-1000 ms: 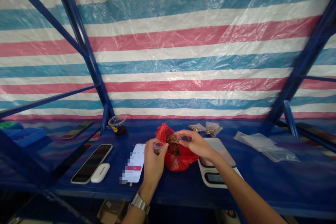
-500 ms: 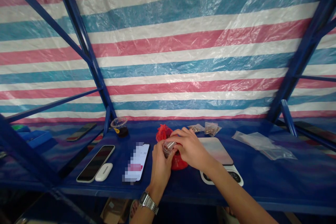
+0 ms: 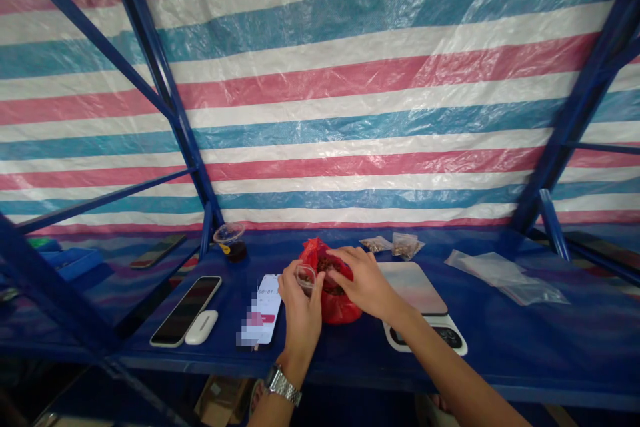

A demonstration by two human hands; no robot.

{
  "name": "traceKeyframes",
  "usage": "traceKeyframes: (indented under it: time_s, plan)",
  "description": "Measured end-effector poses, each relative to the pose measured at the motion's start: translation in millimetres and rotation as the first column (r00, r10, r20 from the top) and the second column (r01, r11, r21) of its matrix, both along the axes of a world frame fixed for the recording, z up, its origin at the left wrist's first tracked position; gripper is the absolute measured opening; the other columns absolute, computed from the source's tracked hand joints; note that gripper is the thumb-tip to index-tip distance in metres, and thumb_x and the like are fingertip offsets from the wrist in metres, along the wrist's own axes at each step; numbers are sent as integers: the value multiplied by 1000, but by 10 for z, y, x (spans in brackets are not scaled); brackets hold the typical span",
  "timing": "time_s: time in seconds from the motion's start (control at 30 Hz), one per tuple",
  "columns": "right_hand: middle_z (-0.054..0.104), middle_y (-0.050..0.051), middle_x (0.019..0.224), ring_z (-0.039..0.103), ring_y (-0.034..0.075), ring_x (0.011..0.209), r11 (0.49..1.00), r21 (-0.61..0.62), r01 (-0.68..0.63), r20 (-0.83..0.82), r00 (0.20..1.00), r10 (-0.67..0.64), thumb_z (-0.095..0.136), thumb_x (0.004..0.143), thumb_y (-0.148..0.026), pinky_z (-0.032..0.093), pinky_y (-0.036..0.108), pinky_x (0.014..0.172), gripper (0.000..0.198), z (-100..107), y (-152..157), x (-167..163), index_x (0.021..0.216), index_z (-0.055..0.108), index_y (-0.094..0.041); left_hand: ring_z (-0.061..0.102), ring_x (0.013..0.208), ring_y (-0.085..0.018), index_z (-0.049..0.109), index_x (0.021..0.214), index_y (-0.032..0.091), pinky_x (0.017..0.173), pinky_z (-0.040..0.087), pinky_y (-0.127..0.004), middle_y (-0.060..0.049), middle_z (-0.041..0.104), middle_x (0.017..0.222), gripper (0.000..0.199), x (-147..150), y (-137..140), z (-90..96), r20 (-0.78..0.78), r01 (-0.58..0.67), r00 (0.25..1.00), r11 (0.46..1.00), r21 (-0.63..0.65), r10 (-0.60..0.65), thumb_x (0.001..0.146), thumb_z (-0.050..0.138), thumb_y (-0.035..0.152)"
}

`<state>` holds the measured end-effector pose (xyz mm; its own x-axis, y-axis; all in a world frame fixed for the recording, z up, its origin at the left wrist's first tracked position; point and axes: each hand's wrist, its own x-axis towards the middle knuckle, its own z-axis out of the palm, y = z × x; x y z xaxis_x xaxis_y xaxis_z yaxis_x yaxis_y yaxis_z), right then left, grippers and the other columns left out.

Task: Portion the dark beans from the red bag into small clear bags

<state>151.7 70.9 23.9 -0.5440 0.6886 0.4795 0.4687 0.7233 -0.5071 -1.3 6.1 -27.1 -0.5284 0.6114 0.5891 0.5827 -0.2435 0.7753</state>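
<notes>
My left hand (image 3: 301, 307) is closed around a small clear plastic cup (image 3: 306, 275), tilted, with a few dark bits at its bottom. Right beside it stands a red plastic bag (image 3: 343, 309), its mouth open on small brown pieces (image 3: 327, 265). My right hand (image 3: 363, 280) reaches over the bag's opening with fingers curled and thumb pointing toward the cup. What its fingertips hold, if anything, is too small to make out.
Right of the bag is a white kitchen scale (image 3: 417, 290). Behind it lie small filled zip bags (image 3: 406, 245); flat clear bags (image 3: 505, 277) are farther right. To the left are a lit phone (image 3: 267, 310), a dark phone (image 3: 187, 310), a white earbud case (image 3: 201, 327) and a lidded cup (image 3: 231, 243).
My hands have moved apart. The left one has shifted slightly left with the cup, and the right one has left the cup for the mouth of the red bag, uncovering the brown pieces.
</notes>
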Motion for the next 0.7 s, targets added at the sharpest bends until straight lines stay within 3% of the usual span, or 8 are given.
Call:
traceKeyframes:
  time_s: [0.13, 0.2, 0.3, 0.47, 0.57, 0.7]
  plan:
    - [72, 4, 110, 65, 19, 97, 954, -148, -262, -237, 946, 223, 66, 94, -30, 49, 32, 88, 20, 140, -255, -17, 114, 66, -24, 51, 107, -27, 47, 133, 20, 96, 44, -47, -10, 55, 115, 44, 24, -60, 0, -158, -36, 987, 999, 1, 35, 91, 59, 21]
    - [72, 3, 104, 66, 19, 93, 944, -163, -286, -246, 939, 241, 65, 94, -27, 51, 31, 85, 12, 155, -352, -14, 106, 66, -24, 52, 108, -27, 45, 137, 21, 95, 45, -47, -12, 55, 118, 50, 74, -76, -12, -193, 9, 981, 1000, -12, -11, 89, 57, 16]
    - [73, 3, 100, 66, 19, 94, 968, -120, -220, -236, 953, 187, 59, 98, -24, 50, 31, 87, 9, 122, -389, 42, 95, 67, -24, 54, 112, -28, 41, 142, 24, 98, 46, -48, -12, 56, 123, 55, 195, -95, -11, -209, 79, 974, 997, -26, -83, 90, 59, 17]
    - [70, 3, 90, 65, 18, 79, 978, -191, -78, -390, 921, -3, 54, 99, -41, 51, 30, 74, 21, 111, -152, 393, 98, 64, -23, 44, 138, -32, 17, 160, 27, 112, 42, -52, -17, 42, 151, 95, 339, -187, 43, -258, 226, 937, 972, -61, -234, 85, 75, 31]
    - [70, 2, 85, 64, 18, 73, 970, -238, -42, -468, 880, -77, 58, 95, -49, 52, 30, 69, 27, 77, 103, 762, 97, 63, -22, 42, 141, -32, 17, 160, 28, 115, 38, -56, -17, 40, 153, 85, 323, -248, 64, -308, 248, 917, 967, -62, -254, 91, 67, 30]
    - [71, 2, 77, 67, 21, 74, 944, -327, 51, -360, 916, -175, 60, 89, -50, 53, 33, 72, 29, -158, 394, 1242, 93, 65, -22, 44, 138, -32, 28, 157, 28, 114, 39, -58, -17, 43, 146, 68, 300, -264, 56, -347, 197, 918, 980, -21, -192, 96, 59, 28]
